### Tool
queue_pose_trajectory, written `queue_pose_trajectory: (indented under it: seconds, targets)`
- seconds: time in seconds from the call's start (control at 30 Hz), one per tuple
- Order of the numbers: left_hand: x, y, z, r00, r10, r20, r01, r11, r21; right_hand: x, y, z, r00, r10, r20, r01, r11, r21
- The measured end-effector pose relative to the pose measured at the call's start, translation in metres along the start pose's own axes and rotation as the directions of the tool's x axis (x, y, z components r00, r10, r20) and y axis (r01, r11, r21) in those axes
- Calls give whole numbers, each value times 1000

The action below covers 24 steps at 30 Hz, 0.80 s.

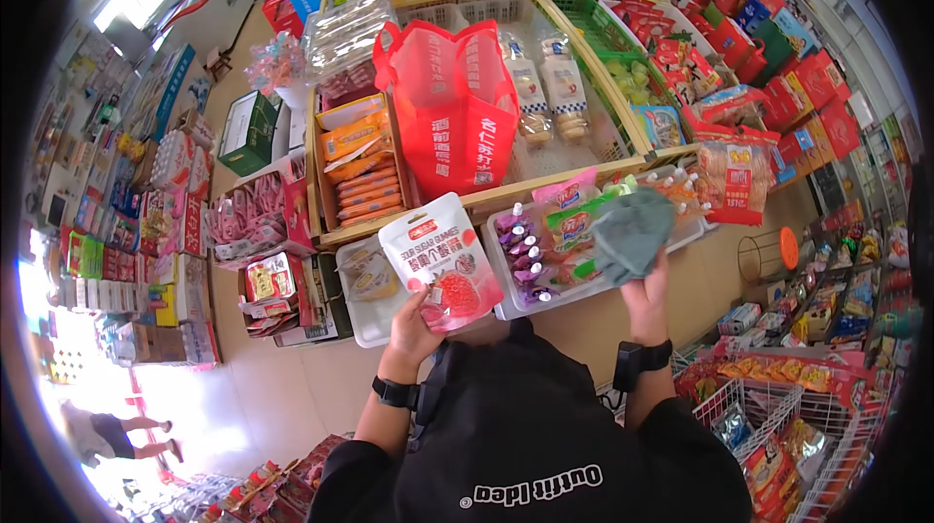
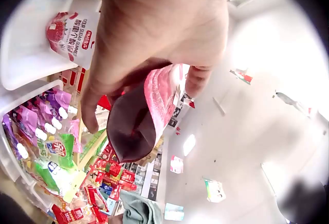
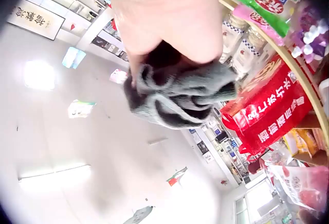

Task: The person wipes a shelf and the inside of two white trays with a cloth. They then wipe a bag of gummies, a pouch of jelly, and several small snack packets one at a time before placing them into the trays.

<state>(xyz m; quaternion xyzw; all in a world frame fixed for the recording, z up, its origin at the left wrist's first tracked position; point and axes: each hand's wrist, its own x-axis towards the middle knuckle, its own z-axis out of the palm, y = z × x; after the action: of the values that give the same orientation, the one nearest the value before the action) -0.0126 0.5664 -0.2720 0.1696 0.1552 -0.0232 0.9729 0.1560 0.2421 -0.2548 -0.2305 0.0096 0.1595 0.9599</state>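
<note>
In the head view the left hand pinches the lower edge of a white and pink gummy pouch, held upright above the trays. The left wrist view shows the pouch's underside between thumb and fingers of the left hand. On the right, a bunched grey-green cloth is gripped by the right hand, over a tray of jelly pouches. Seen from the right wrist, the cloth hangs in folds from the right hand, its fingertips partly hidden.
A red bag stands on the wooden-framed display behind the pouch. White trays with a few packs and purple-capped jelly pouches lie in front. A wire basket with snacks is at the lower right; another person is at the lower left.
</note>
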Motion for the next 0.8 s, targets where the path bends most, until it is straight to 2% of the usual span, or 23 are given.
queue_pose_trajectory:
  seconds: [0.03, 0.1, 0.17, 0.2, 0.23, 0.27, 0.3, 0.33, 0.37, 0.4, 0.47, 0.5, 0.57, 0.6, 0.63, 0.7, 0.73, 0.77, 0.8]
  targets:
    - [0, 0, 1, 999, 22, -42, -22, 1000, -3, -1, -7, -5, 1000, -9, -7, 9, 1000, 4]
    - [-2, 0, 0, 999, 20, -39, -20, 1000, -7, -3, -19, -7, 986, -72, 152, 33, 970, 241]
    - [-2, 0, -7, 998, 33, -45, -34, 999, -19, -7, -29, 3, 976, -120, 180, 63, 954, 292]
    - [-1, 0, -12, 996, 38, -82, -39, 999, -11, -10, -33, 5, 983, -180, -38, 184, 963, 199]
    - [-2, 1, -9, 996, 35, -83, -35, 999, -8, -14, -35, 15, 936, -251, -246, 279, 957, 83]
    - [-3, 2, -5, 998, 27, -59, -28, 1000, -14, -16, -36, 25, 962, -256, -93, 266, 956, 123]
    - [-4, 2, -2, 999, 20, -39, -21, 1000, -20, -19, -36, 36, 962, -256, -98, 267, 955, 126]
    - [-5, 3, -2, 999, 19, -49, -20, 1000, -14, -23, -34, 44, 978, -206, 13, 204, 973, 106]
    - [-6, 3, -2, 1000, 14, 20, -13, 1000, -12, -24, -32, 47, 981, -151, 124, 142, 987, 80]
    - [-9, 4, -3, 997, 10, 80, -9, 1000, -9, -23, -30, 39, 984, -141, 113, 131, 987, 90]
    - [-10, 6, 7, 995, 59, 82, -72, 984, 165, -20, -30, 19, 986, -72, 152, 76, 997, -15]
    - [-7, 7, 20, 995, 66, 81, -86, 960, 267, -21, -25, 24, 987, -69, 145, 71, 997, -6]
    - [-2, 6, 33, 998, 58, 33, -66, 940, 336, -27, -15, 58, 997, -79, -21, 68, 944, -324]
    - [2, 4, 38, 998, 55, -5, -49, 917, 395, -30, -8, 81, 996, -77, -42, 57, 932, -359]
    - [4, 1, 41, 999, 52, -8, -44, 916, 399, -33, -1, 88, 999, -28, -18, 21, 952, -306]
    - [10, -6, 47, 996, 75, 46, -88, 897, 434, -29, 17, 69, 988, 120, 97, -91, 959, -269]
    - [11, -9, 54, 996, 73, 60, -92, 887, 452, -34, 32, 86, 999, 32, 37, -6, 831, -557]
    - [13, -14, 58, 996, 66, 59, -86, 887, 454, -39, 52, 105, 998, -70, 5, 47, 610, -791]
    - [15, -18, 61, 996, 49, 74, -79, 873, 482, -36, 62, 113, 936, -132, 327, 352, 298, -887]
